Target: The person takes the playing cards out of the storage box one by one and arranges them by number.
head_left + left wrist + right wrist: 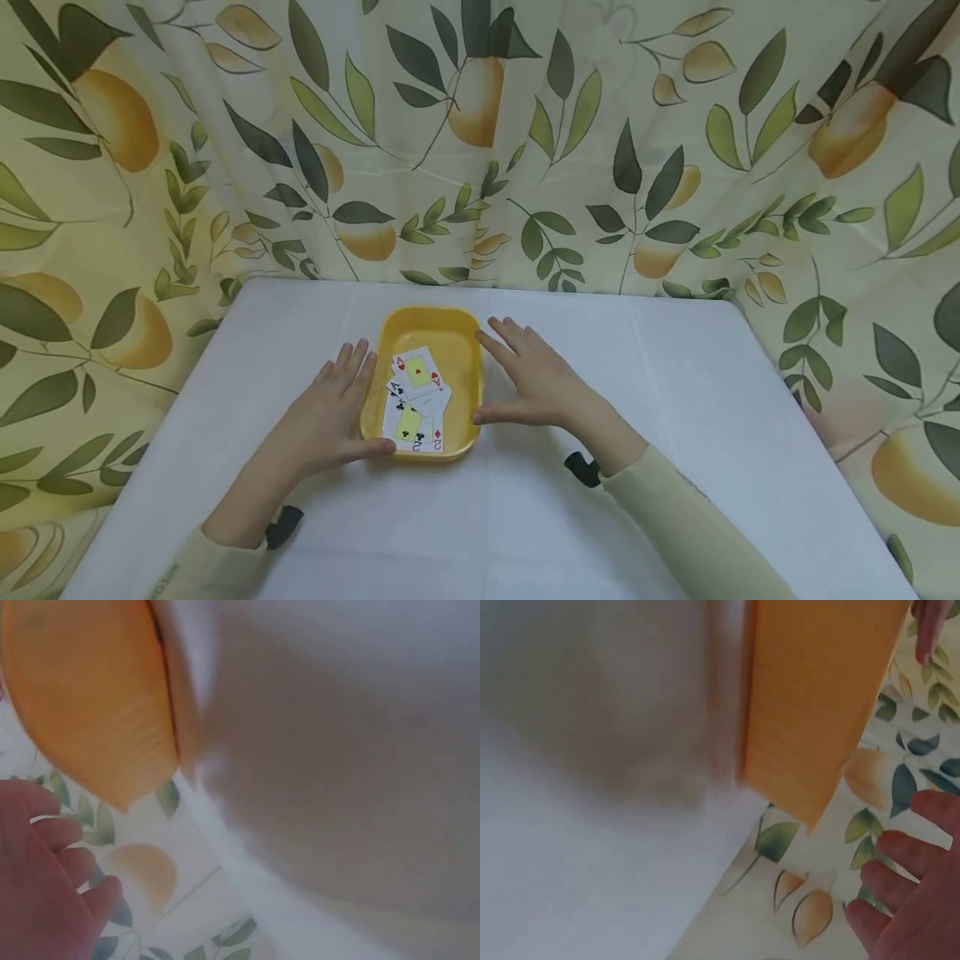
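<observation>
A yellow tray (pixel 463 358) with rounded corners sits on the white-covered table. Several playing cards (pixel 417 372) lie overlapping inside it, face up, toward its near left; an ace of hearts is on top. My left hand (pixel 318 421) is at the tray's left side, fingers extended, with the thumb over the near left corner. On the opposite side is my right hand (pixel 538 385), its fingers spread and its fingertips right at the rim. Both wrist views show the tray's outer wall (pixel 90 697) (pixel 810 712) beside relaxed fingers.
The white table (pixel 645 375) extends on both sides of the tray. Behind it hangs a curtain (pixel 525 200) printed with fruit and leaves. Dark wrist devices (pixel 285 527) (pixel 582 469) sit beneath both wrists.
</observation>
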{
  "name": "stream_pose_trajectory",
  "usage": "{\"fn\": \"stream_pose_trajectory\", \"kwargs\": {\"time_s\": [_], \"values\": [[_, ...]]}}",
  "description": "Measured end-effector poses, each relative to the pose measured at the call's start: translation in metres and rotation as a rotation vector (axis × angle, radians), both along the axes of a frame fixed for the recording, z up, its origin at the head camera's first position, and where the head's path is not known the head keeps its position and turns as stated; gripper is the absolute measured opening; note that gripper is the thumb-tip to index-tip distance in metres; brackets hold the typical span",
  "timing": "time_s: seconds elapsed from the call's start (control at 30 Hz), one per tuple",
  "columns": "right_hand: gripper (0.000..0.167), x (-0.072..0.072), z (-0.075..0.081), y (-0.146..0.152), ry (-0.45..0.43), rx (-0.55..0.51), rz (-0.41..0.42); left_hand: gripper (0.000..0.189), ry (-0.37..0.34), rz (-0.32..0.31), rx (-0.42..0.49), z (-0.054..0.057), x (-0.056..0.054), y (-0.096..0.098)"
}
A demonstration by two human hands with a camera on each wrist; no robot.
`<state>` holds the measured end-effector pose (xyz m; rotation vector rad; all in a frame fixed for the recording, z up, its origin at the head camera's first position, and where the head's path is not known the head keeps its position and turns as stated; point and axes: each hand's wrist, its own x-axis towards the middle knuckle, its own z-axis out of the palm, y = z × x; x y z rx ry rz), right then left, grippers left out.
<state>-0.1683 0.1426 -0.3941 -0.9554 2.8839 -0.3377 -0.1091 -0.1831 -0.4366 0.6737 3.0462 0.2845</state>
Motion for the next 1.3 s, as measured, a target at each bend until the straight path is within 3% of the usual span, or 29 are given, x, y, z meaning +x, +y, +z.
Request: {"fn": "stream_pose_trajectory", "kwargs": {"time_s": [0.23, 0.4, 0.63, 1.13, 1.3], "values": [[0.107, -0.017, -0.008, -0.039, -0.054, -0.038, 0.081, 0.129, -0.055, 0.011, 0.022, -0.014, 0.004, 0.000], [0.098, -0.027, -0.020, -0.066, -0.114, 0.004, 0.144, 0.131, -0.044, -0.012, 0.037, -0.018, 0.005, 0.004], [0.095, -0.035, -0.033, -0.086, -0.193, 0.096, 0.155, 0.126, -0.039, -0.012, -0.003, -0.019, 0.006, 0.007], [0.083, -0.051, -0.038, -0.106, -0.285, 0.202, 0.166, 0.118, 0.020, 0.002, -0.038, -0.018, 0.006, 0.012], [0.074, -0.053, -0.042, -0.109, -0.258, 0.227, 0.167, 0.124, 0.040, 0.009, -0.059, -0.014, 0.005, 0.013]]}}
